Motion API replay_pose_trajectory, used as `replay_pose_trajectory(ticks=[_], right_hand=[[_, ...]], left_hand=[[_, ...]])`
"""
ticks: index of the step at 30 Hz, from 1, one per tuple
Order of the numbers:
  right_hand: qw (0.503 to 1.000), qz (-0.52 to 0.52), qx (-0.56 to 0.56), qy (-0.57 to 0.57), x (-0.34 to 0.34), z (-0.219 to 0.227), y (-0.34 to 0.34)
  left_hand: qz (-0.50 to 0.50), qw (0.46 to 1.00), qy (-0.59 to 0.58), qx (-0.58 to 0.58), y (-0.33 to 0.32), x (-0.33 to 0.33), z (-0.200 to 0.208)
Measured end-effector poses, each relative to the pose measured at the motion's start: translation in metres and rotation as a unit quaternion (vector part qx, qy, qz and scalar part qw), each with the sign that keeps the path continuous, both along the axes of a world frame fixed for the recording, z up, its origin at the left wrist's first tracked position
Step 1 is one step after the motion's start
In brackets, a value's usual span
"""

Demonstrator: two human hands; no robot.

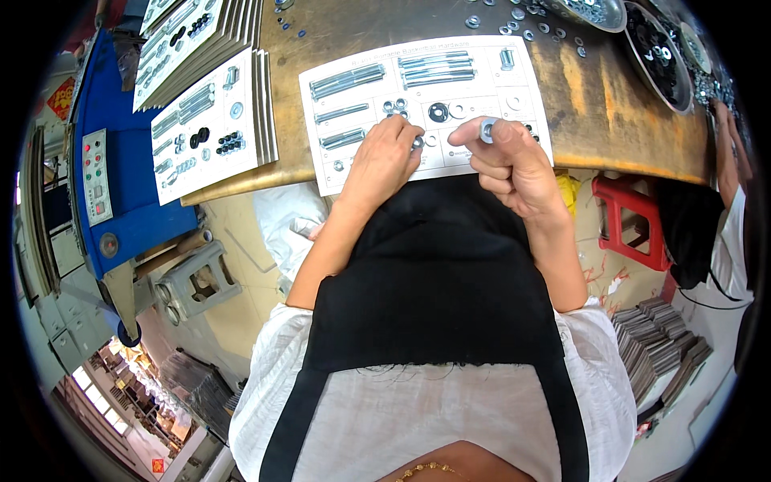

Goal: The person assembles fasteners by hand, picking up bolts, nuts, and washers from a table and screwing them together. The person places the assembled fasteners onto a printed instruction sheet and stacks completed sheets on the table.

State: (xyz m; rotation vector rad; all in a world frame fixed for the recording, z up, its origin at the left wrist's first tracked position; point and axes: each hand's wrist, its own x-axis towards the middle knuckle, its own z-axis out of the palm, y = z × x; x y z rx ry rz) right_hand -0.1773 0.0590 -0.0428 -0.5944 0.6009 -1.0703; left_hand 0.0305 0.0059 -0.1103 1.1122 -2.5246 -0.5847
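over the card, the right hand pinches a ring, likely light and stiff; take its rim. left hand: grip unclear.

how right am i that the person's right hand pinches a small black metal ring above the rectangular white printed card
The colour is wrong: in the head view the small metal ring is silver, not black. The right hand does pinch it above the white printed card.

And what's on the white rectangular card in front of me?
The white rectangular card carries long silver metal bolts, a flat black ring and small silver pieces. Your bare left hand and bare right hand cover parts of its lower half, hiding what's there.
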Motion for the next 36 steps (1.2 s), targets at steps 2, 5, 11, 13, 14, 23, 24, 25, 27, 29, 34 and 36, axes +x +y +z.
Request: replay_pose_trajectory(ticks=[2, 5, 11, 13, 14, 23, 24, 25, 27, 29, 34, 36], right_hand=[[1.000, 0.003, 0.008, 0.011, 0.002, -0.004, 0.002], [0.999, 0.008, 0.010, 0.033, 0.005, -0.003, 0.004], [0.998, 0.005, 0.001, 0.064, 0.003, -0.002, 0.007], [0.997, 0.005, 0.002, 0.082, 0.004, -0.002, 0.008], [0.994, 0.000, 0.000, 0.105, 0.005, -0.001, 0.009], [0.900, -0.058, -0.201, 0.381, 0.036, 0.037, 0.029], [0.905, -0.056, -0.192, 0.375, 0.036, 0.040, 0.030], [0.910, -0.055, -0.182, 0.369, 0.035, 0.043, 0.031], [0.922, -0.061, -0.168, 0.343, 0.034, 0.043, 0.035], [0.923, -0.060, -0.169, 0.340, 0.033, 0.042, 0.036], [0.924, -0.050, -0.181, 0.332, 0.032, 0.038, 0.041], [0.923, -0.039, -0.186, 0.334, 0.032, 0.038, 0.040]], left_hand=[[0.000, 1.000, 0.005, 0.016, 0.000, -0.001, 0.001], [0.011, 0.999, 0.037, 0.030, 0.003, -0.001, 0.010], [-0.112, 0.954, 0.065, 0.269, 0.043, 0.023, 0.016], [-0.103, 0.967, 0.065, 0.223, 0.068, 0.026, -0.006], [-0.104, 0.967, 0.057, 0.225, 0.067, 0.023, -0.002], [-0.020, 0.929, 0.319, -0.186, 0.037, 0.013, 0.097], [-0.038, 0.929, 0.307, -0.205, 0.036, 0.014, 0.099], [-0.057, 0.927, 0.296, -0.223, 0.034, 0.017, 0.100], [-0.082, 0.926, 0.293, -0.223, 0.033, 0.015, 0.102], [-0.075, 0.925, 0.302, -0.219, 0.035, 0.011, 0.097], [-0.058, 0.926, 0.312, -0.204, 0.040, 0.008, 0.096], [-0.055, 0.926, 0.309, -0.210, 0.042, 0.008, 0.099]])
